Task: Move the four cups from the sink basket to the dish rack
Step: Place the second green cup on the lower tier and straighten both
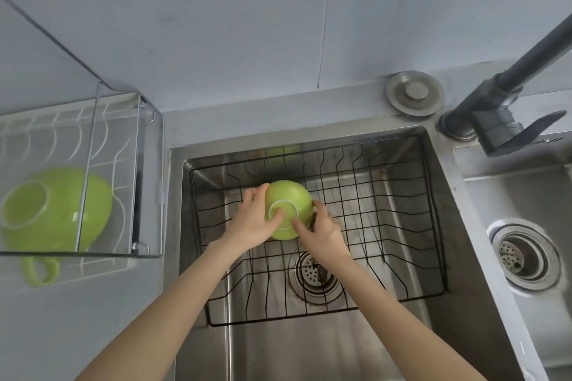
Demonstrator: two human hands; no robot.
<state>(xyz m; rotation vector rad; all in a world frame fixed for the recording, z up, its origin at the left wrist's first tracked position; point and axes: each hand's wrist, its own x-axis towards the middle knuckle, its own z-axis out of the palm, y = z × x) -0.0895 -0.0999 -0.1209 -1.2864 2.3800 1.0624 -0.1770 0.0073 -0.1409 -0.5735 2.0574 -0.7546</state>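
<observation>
Lime-green cup point(289, 209), glazed, inverted, with a pale foot ring facing the camera; held between both hands above the far left part of the black wire sink basket point(402, 226). Left hand point(253, 219): clasped on the cup's left side, thumb at the upper edge, one finger laid across the foot ring. Right hand point(323, 233): clasped on the cup's right and lower side, index finger touching the foot ring. Whether the cup rests on the wires or is lifted clear cannot be told. Basket: seated inside the stainless steel sink point(448, 189), over the round drain strainer point(312, 274); no other cup lies in it. Dish rack point(117, 145): white wire, set behind a clear panel on the grey worktop point(102, 318) left of the sink; it carries green cups point(58, 210), upside down, one handle pointing toward the viewer; how many cannot be told. Dark grey faucet point(507, 90): at the sink's far right corner. Metal sink plug point(414, 93): lying on the ledge just left of the faucet. Second basin point(526, 257): at the right edge, with its own strainer.
</observation>
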